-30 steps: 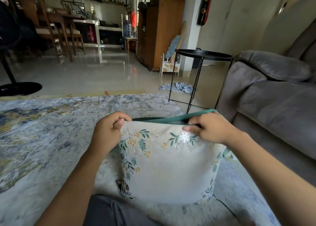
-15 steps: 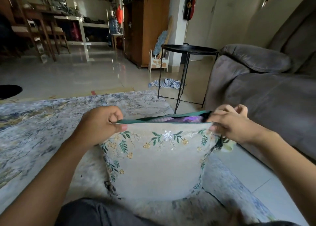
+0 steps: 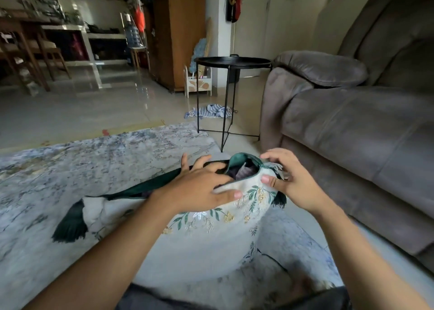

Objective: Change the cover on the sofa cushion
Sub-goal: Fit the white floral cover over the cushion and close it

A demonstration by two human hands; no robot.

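Note:
A cushion in a pale cover (image 3: 206, 246) embroidered with green leaves and edged in dark green stands on the rug in front of me. Its top opening gapes, showing a purplish inner cushion (image 3: 244, 172). My left hand (image 3: 202, 187) lies flat across the top edge, fingers spread and reaching into the opening, thumb pressing the front of the cover. My right hand (image 3: 291, 185) pinches the cover's right corner by its dark tassel (image 3: 279, 200). Another dark green tassel (image 3: 70, 225) trails out to the left on the rug.
A grey sofa (image 3: 352, 121) stands close on the right. A black round side table (image 3: 232, 63) is ahead, with a striped cloth (image 3: 209, 111) on the floor beneath it. The patterned rug (image 3: 82, 168) spreads to the left; tiled floor lies beyond it.
The cushion has tipped leftward and its opening has widened. My left hand let go of the top edge and now spreads over the opening. My right hand moved to the right corner.

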